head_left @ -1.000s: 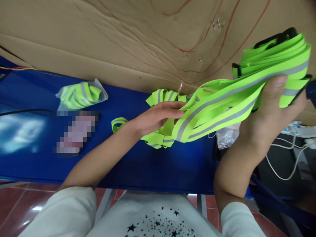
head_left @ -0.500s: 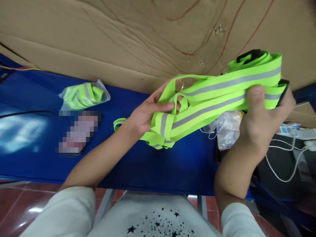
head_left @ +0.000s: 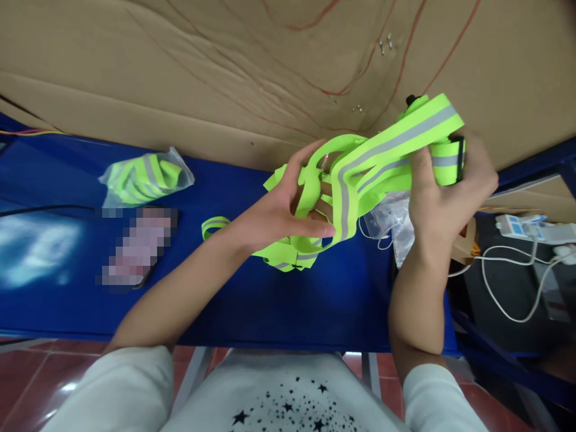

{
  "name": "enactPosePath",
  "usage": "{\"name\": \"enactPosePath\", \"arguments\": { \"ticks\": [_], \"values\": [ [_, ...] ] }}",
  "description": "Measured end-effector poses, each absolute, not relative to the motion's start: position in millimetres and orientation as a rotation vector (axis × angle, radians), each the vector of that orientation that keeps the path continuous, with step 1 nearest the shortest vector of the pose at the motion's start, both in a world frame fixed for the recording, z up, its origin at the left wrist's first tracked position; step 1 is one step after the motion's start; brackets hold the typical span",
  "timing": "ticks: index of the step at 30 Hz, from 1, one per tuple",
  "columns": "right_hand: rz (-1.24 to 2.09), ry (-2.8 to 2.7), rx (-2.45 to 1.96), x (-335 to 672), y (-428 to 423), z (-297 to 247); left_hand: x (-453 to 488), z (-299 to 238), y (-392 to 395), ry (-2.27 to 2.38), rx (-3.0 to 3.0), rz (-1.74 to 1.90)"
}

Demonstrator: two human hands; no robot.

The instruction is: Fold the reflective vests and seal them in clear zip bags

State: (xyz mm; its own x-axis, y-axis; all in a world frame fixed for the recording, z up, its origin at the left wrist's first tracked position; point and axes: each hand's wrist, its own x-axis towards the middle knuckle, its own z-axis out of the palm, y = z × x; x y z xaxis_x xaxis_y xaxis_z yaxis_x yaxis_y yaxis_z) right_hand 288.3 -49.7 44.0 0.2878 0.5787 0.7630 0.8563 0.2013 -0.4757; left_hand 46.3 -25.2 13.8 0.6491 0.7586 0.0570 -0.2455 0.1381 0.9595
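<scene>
Both hands hold a bundle of neon-yellow straps with grey reflective stripes above the blue table. My right hand grips the folded end, thumb pressed on the stripe, with a black buckle showing beside the fingers. My left hand has its fingers threaded through the loops at the other end, thumb and finger pinching a strap. More of the same strap lies on the table under the left hand.
A clear bag holding folded neon straps lies at the table's back left, near a blurred flat object. Crumpled clear plastic sits under my right hand. A cardboard sheet stands behind. White cables and a power strip lie at right.
My right hand has moved left and lower, bringing the folded strap end toward my left hand. The long stretched strap has been gathered into a shorter bundle, and my left hand has slipped into its loops.
</scene>
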Motion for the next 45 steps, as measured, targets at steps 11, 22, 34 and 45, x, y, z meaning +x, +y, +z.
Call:
{"name": "enactPosePath", "arguments": {
  "ticks": [11, 22, 34, 45],
  "values": [
    [0.183, -1.600, -1.399, 288, -64, 57, 24, -6, 18, 0.715, 1.842, 0.424],
    [0.215, -1.839, -1.159, 264, -67, 55, 28, 13, 1, 0.576, 2.082, 0.823],
    [0.235, -1.959, -1.193, 250, -69, 52, 3, 34, 1, 0.504, 2.036, 0.421],
    [0.516, -2.022, -1.091, 254, -66, 51, 13, 29, -8, 0.508, 2.145, 1.094]
  ]
}}
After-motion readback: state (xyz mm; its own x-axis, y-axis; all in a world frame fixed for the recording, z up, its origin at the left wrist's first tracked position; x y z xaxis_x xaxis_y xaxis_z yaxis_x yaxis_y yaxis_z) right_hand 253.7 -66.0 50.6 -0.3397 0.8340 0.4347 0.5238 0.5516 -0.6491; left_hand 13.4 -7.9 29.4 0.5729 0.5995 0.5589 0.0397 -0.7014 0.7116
